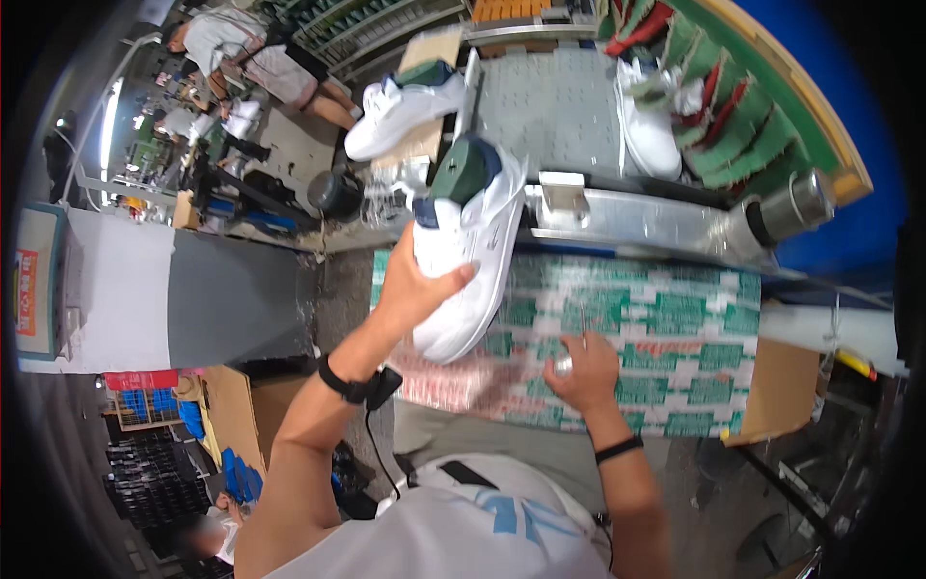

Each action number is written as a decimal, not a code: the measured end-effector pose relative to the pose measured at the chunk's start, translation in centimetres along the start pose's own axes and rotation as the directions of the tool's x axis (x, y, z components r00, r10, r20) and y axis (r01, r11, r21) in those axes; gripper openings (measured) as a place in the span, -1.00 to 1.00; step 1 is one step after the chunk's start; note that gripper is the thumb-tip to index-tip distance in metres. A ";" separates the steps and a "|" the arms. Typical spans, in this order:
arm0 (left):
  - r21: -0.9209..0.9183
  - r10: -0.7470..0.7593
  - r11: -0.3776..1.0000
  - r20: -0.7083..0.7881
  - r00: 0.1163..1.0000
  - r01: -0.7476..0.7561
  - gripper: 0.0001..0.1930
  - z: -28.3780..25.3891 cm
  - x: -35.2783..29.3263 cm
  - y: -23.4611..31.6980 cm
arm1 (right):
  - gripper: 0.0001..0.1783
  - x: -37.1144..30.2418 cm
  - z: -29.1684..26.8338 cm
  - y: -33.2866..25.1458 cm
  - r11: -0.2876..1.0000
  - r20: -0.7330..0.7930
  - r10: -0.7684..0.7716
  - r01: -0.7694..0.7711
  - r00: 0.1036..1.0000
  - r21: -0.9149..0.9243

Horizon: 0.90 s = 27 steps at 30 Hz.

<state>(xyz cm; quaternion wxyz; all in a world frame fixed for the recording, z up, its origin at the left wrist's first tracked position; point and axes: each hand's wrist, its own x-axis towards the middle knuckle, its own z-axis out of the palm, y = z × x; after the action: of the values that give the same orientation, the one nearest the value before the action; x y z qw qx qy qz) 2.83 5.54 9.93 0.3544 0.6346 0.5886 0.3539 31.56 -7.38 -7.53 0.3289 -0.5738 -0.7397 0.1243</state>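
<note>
My left hand [424, 289] grips a white sneaker [477, 251] around its forefoot and lifts it above the work table. A dark green insert, which looks like a shoe last, fills the sneaker's opening. Over the table's green-and-white printed covering, my right hand [586, 374] is closed on a slim metal tool [583, 320] whose thin tip points away from me; a silvery part shows by the thumb, and the rest is hidden in the fingers. The tool and the sneaker are apart.
Beyond the table runs a perforated grey conveyor [540, 106] with a metal rail [627, 217]. Another white sneaker [646, 125] sits beside green and red hanging strips [733, 125]. A third sneaker [405, 106] rests on cardboard. A metal cylinder [796, 205] stands at right; people work at far left.
</note>
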 end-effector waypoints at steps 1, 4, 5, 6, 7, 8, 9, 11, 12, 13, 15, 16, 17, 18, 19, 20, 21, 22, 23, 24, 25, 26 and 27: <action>0.021 -0.084 0.996 -0.009 0.996 0.084 -0.26 0.9 -3.6 -0.9 | -0.52 0.2 -0.2 0.0 1.000 0.004 0.007 -0.007 1.000 -0.003; 0.016 -0.208 0.978 -0.019 0.978 0.209 -0.13 4.5 -11.8 -3.1 | -0.36 0.3 0.1 0.3 0.999 -0.054 -0.025 0.024 0.998 -0.029; 0.031 -0.143 0.989 -0.051 0.988 0.144 -0.12 6.0 -13.8 -4.7 | -0.30 0.6 0.4 0.2 0.999 -0.069 -0.037 0.035 0.997 -0.037; 0.043 -0.076 0.996 -0.079 0.994 0.080 -0.10 7.5 -15.6 -6.5 | -0.22 0.8 0.3 0.3 0.999 -0.054 -0.030 0.027 0.998 -0.042; 0.106 -0.389 0.916 -0.005 0.921 0.387 -0.05 8.3 -17.1 -7.0 | -0.14 0.7 0.0 0.3 0.999 -0.037 -0.024 0.023 0.999 -0.044; 0.017 -0.436 0.900 0.040 0.899 0.436 -0.01 8.6 -17.6 -7.9 | -0.14 0.6 -0.1 0.0 0.998 -0.007 -0.031 0.030 1.000 -0.054; 0.073 -0.367 0.929 0.077 0.927 0.362 -0.04 8.3 -17.8 -7.7 | -0.07 0.8 -0.3 -0.2 0.998 0.004 0.055 -0.055 0.998 0.028; -0.024 -0.292 0.953 0.175 0.940 0.301 -0.13 6.7 -17.8 -7.9 | 0.07 -0.3 -1.1 -1.0 0.957 0.048 0.227 -0.232 0.973 0.177; -0.173 -0.281 0.930 0.235 0.930 0.325 -0.19 6.0 -17.7 -8.5 | 0.07 -1.2 -2.3 -2.4 0.961 0.068 0.215 -0.224 0.974 0.163; -0.029 -0.308 0.944 0.281 0.909 0.329 -0.34 4.6 -17.6 -9.2 | 0.07 -1.8 -3.8 -4.7 0.912 0.112 0.275 -0.296 0.955 0.284; -0.114 -0.437 0.865 0.303 0.847 0.488 -0.50 1.7 -17.5 -8.6 | 0.06 -3.6 -4.8 -8.1 0.899 0.136 0.169 -0.209 0.976 0.384; -0.130 -0.340 0.916 0.246 0.908 0.378 -0.52 0.7 -17.2 -9.4 | 0.08 -3.8 -5.5 -10.3 0.924 0.150 0.044 -0.097 0.988 0.369; -0.142 -0.341 0.913 0.245 0.907 0.382 -0.52 0.4 -16.6 -9.9 | 0.09 -3.7 -5.8 -12.3 0.934 0.165 -0.080 0.016 0.983 0.356; -0.184 -0.231 0.943 0.230 0.945 0.276 -0.46 0.1 -15.0 -8.4 | 0.09 -3.6 -5.2 -13.5 0.939 0.168 -0.079 0.017 0.983 0.343; -0.224 -0.119 0.961 0.205 0.971 0.165 -0.40 0.0 -13.3 -7.3 | 0.11 -2.9 -4.3 -14.4 0.941 0.128 -0.211 0.166 0.969 0.296; -0.230 -0.120 0.959 0.198 0.973 0.165 -0.40 0.1 -11.9 -7.2 | 0.13 -2.3 -3.5 -15.0 0.915 0.096 -0.346 0.314 0.933 0.252; -0.139 0.013 0.990 0.271 0.963 0.026 -0.29 0.3 -10.3 -7.3 | 0.13 -1.6 -2.9 -15.2 0.914 0.102 -0.353 0.320 0.930 0.248; -0.054 0.133 0.991 0.351 0.927 -0.122 -0.19 0.2 -8.7 -7.6 | 0.11 -0.9 -2.4 -15.5 0.940 0.205 -0.337 0.315 0.919 0.134; -0.123 0.142 0.988 0.479 0.866 -0.094 -0.07 0.1 -7.0 -8.5 | 0.08 -0.5 -2.0 -15.7 0.949 0.301 -0.303 0.314 0.904 0.013; -0.188 0.158 0.981 0.595 0.788 -0.055 0.05 0.2 -5.5 -9.7 | 0.08 -0.6 -1.9 -15.8 0.947 0.307 -0.308 0.320 0.900 0.011; -0.167 0.250 0.968 0.556 0.793 -0.188 0.08 0.4 -5.1 -10.0 | 0.11 -0.8 -1.9 -16.0 0.938 0.317 -0.322 0.347 0.892 -0.023; -0.171 0.249 0.968 0.549 0.798 -0.184 0.08 0.2 -5.2 -10.4 | 0.15 -1.0 -1.9 -16.1 0.927 0.328 -0.335 0.372 0.883 -0.056; -0.165 0.172 0.982 0.590 0.789 -0.090 0.07 -0.2 -5.3 -9.1 | 0.15 -1.4 -2.3 -16.2 0.927 0.335 -0.332 0.371 0.882 -0.058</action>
<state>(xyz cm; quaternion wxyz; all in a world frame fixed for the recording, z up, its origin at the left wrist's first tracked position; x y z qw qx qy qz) -2.14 0.81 2.00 0.5372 0.7293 0.3763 0.1947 20.73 -14.14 2.84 0.1865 -0.4211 -0.8809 0.1088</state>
